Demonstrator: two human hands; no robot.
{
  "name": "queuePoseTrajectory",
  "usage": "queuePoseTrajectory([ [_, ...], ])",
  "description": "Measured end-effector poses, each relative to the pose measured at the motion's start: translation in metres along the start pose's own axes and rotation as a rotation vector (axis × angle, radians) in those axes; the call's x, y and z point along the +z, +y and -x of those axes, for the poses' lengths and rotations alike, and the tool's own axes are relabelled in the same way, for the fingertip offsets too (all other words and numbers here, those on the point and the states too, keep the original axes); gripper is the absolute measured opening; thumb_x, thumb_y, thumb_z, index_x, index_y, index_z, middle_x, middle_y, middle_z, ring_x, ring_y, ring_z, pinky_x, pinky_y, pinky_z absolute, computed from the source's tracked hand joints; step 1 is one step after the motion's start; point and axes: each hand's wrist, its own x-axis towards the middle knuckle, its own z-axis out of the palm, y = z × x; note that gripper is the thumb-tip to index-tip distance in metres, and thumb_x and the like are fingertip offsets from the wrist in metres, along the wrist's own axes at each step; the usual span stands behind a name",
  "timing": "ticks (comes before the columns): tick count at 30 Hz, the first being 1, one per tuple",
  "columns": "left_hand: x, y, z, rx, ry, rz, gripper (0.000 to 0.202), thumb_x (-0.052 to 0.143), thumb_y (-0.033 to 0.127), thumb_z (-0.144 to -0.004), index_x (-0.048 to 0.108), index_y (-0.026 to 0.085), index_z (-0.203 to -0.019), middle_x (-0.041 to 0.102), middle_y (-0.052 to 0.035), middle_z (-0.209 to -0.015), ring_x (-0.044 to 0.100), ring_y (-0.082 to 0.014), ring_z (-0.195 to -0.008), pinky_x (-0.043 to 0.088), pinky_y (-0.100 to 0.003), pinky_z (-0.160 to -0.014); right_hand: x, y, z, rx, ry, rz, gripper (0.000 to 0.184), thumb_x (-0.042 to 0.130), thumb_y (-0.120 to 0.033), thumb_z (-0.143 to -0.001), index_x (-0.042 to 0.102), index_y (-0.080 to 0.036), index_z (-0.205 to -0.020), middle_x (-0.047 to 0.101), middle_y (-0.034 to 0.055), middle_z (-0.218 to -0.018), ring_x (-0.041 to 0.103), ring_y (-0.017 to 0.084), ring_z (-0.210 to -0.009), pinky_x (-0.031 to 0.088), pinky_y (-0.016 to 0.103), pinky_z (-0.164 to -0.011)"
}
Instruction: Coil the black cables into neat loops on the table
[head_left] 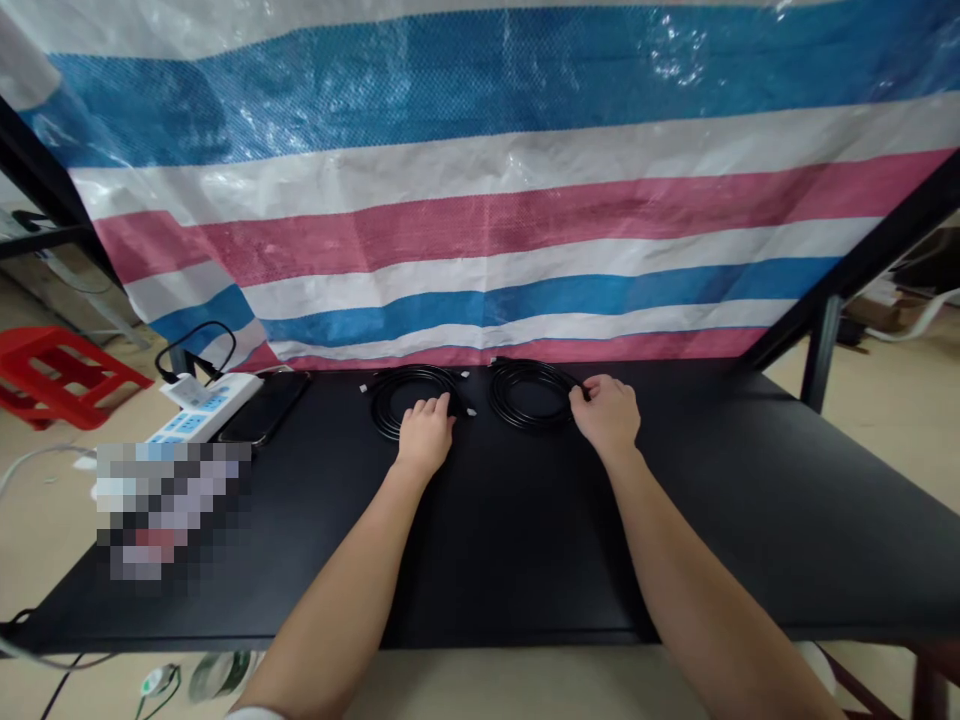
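Two coils of black cable lie side by side near the far edge of the table. My left hand point(426, 435) rests over the lower right of the left coil point(384, 408), its fingers curled on the loops. My right hand point(606, 415) meets the right side of the right coil point(517, 418), with its fingertips closed on the outer loops. Small light-coloured connector ends show at both coils, between them and near their tops.
A white power strip point(202, 410) with a plugged-in black cord and a dark phone point(264, 407) lie at the black table's point(750, 520) far left. A pixelated patch point(172, 510) hides part of the table. A striped tarp point(480, 200) hangs behind; a red stool point(64, 375) stands on the floor.
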Motion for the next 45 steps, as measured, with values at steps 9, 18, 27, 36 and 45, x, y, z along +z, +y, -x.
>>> queuePoseTrajectory([
  [9, 0.001, -0.013, 0.000, 0.072, 0.074, 0.204, 0.034, 0.053, 0.013, -0.079, 0.064, 0.022, -0.110, 0.071, -0.0129, -0.102, 0.059, -0.0288, -0.101, 0.036, -0.044, -0.091, 0.010, 0.016, -0.007, -0.017, -0.120, 0.140, 0.024, 0.053, -0.034, -0.076, 0.071, -0.018, -0.076, 0.068, 0.0142, -0.087, 0.061, 0.031, -0.089, 0.045, 0.039, -0.075],
  [18, -0.001, -0.015, 0.000, 0.051, 0.093, 0.172, 0.038, 0.052, 0.019, -0.080, 0.062, 0.029, -0.115, 0.060, -0.0116, -0.128, 0.049, -0.0315, -0.118, 0.031, -0.054, -0.098, 0.017, 0.017, -0.010, 0.071, -0.132, 0.084, 0.026, 0.059, -0.038, -0.074, 0.075, -0.020, -0.084, 0.067, 0.0164, -0.098, 0.058, 0.034, -0.098, 0.046, 0.044, -0.078],
  [27, -0.008, -0.008, 0.007, -0.050, 0.262, 0.196, 0.041, 0.051, 0.026, -0.079, 0.058, 0.020, -0.120, 0.057, -0.0165, -0.124, 0.048, -0.0318, -0.118, 0.036, -0.049, -0.095, 0.018, 0.019, -0.016, 0.228, 0.012, -0.317, 0.023, 0.060, -0.031, -0.070, 0.070, -0.017, -0.083, 0.067, 0.0134, -0.092, 0.060, 0.028, -0.090, 0.046, 0.044, -0.082],
  [36, -0.002, 0.004, 0.013, 0.063, 0.311, 0.468, 0.050, 0.061, 0.040, -0.077, 0.056, 0.020, -0.122, 0.056, -0.0142, -0.127, 0.046, -0.0294, -0.120, 0.034, -0.047, -0.102, 0.008, 0.024, -0.013, 0.018, -0.247, -1.396, 0.016, 0.069, -0.031, -0.058, 0.059, -0.024, -0.069, 0.051, -0.0036, -0.062, 0.044, 0.011, -0.053, 0.037, 0.026, -0.048],
  [45, -0.003, 0.024, 0.018, -0.047, 0.233, 0.947, 0.013, 0.059, 0.019, -0.077, 0.063, 0.021, -0.090, 0.065, -0.0036, -0.079, 0.062, -0.0174, -0.071, 0.049, -0.031, -0.078, -0.010, 0.002, 0.008, -0.057, -0.533, -1.405, 0.015, 0.066, -0.034, -0.060, 0.056, -0.024, -0.066, 0.047, -0.0033, -0.056, 0.041, 0.012, -0.052, 0.034, 0.027, -0.048],
])
